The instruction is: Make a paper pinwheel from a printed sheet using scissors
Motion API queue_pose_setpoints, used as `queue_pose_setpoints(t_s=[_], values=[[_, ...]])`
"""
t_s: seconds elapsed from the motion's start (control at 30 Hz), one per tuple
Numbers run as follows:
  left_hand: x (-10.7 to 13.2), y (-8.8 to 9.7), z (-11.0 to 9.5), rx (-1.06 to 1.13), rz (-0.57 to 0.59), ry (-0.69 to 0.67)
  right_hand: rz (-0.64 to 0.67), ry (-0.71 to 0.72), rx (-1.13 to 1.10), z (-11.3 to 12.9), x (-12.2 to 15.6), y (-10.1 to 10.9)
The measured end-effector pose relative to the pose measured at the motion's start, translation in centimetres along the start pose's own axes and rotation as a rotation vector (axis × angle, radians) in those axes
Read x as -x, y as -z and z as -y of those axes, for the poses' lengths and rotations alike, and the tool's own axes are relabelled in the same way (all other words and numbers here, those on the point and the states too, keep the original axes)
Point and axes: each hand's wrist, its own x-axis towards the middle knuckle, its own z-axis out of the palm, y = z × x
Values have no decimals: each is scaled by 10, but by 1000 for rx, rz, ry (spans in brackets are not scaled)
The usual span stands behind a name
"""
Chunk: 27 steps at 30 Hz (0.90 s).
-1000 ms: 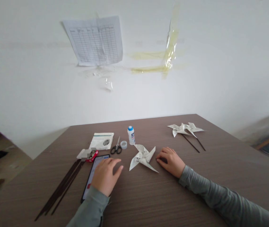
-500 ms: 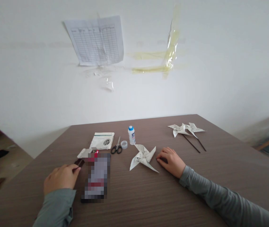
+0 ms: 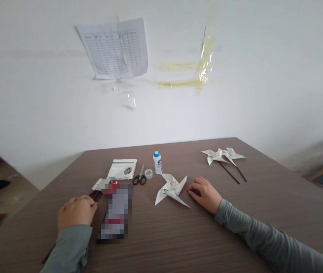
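My left hand (image 3: 77, 212) is closed with its thumb and fingers pinched together beside a small white box (image 3: 101, 184). Dark thin sticks (image 3: 95, 195) show between that box and my fingertips. The tail of a dark stick (image 3: 48, 254) comes out beyond my left sleeve; my hand and wrist hide its middle. Resting on the table, my right hand (image 3: 206, 195) has loosely bent fingers, the thumb a little apart, and nothing visible in it. Just left of its fingertips lies a printed-paper pinwheel (image 3: 172, 189) without a visible stick.
A pixelated oblong item (image 3: 117, 214) lies right of my left hand. Beyond it are a stack of printed paper (image 3: 123, 168), scissors (image 3: 140, 178), a tape roll (image 3: 149, 174) and a blue-capped bottle (image 3: 158, 163). Two pinwheels on dark sticks (image 3: 231, 172) lie at the back right.
My left hand has shifted slightly to the right and its fingers have closed in. A dark stick's end now shows beside the left sleeve. My right hand has stayed still.
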Motion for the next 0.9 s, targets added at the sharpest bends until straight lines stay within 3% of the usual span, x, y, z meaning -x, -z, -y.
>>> queue_pose_setpoints(t_s=[0.43, 0.53, 0.67, 0.8, 0.9], values=[[6, 1, 5, -184, 84, -9, 17, -12, 1, -1, 0, 0], [11, 4, 1, -185, 59, -10, 7, -5, 4, -1, 0, 0], [20, 15, -25, -145, -3, -67, 12, -6, 20, 3, 1, 2], [26, 24, -68, -56, -67, -186, -18, 3, 17, 3, 1, 2], [29, 20, -102, -21, -93, -292, -37, 28, 23, -3, 0, -2]])
